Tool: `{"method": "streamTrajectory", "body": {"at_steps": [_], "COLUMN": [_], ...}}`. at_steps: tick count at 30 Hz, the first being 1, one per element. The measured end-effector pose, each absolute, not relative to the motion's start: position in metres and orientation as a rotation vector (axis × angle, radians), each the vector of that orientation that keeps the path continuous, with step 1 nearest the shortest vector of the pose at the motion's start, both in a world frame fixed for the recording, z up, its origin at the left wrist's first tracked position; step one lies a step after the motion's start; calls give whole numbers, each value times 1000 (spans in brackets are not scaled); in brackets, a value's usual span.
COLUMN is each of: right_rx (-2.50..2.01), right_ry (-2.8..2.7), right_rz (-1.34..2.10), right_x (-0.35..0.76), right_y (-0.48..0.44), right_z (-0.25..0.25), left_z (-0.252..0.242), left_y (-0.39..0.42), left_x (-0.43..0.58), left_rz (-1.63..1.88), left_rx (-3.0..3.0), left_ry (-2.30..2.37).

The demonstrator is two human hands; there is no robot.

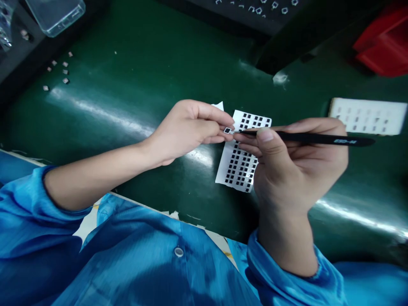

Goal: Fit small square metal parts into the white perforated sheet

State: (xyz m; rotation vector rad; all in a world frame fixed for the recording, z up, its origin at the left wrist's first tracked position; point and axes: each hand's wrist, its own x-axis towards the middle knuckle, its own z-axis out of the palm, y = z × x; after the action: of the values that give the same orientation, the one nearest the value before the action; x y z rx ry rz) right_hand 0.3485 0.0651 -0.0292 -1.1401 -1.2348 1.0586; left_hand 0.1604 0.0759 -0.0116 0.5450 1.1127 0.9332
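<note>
My left hand is closed in a pinch on a tiny square part, black in the middle with a pale rim. Black tweezers lie between the thumb and fingers of my right hand. Their tips point left and meet the edge of the small part; whether they grip anything there is too small to tell. Below both hands a white sheet with rows of small black squares rests on the table, partly covered by my right fingers. A white paper corner shows behind my left hand.
Several tiny loose parts are scattered at the table's left, near a clear plastic box. A white block with slots lies right. Red bins and a dark tray with small metal pieces stand at the back.
</note>
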Motion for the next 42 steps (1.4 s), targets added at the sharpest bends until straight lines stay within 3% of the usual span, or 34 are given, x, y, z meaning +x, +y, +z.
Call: {"method": "streamTrajectory", "body": {"at_steps": [19, 31, 38, 42], "right_rx": [-1209, -1096, -1074, -1076], "right_ry": [-1258, -933, -895, -914], "right_rz": [1095, 1136, 1116, 1151], "right_x": [349, 361, 360, 357], "right_y": [61, 76, 77, 74], "right_z": [-25, -14, -19, -13], "left_z": [-26, -32, -12, 1], "left_y": [74, 76, 149, 235], "left_x": [159, 145, 105, 81], "left_rz": [993, 1185, 1476, 1394], "left_rx": [742, 861, 1213, 1515], "left_ry": [1071, 1034, 1317, 1623]}}
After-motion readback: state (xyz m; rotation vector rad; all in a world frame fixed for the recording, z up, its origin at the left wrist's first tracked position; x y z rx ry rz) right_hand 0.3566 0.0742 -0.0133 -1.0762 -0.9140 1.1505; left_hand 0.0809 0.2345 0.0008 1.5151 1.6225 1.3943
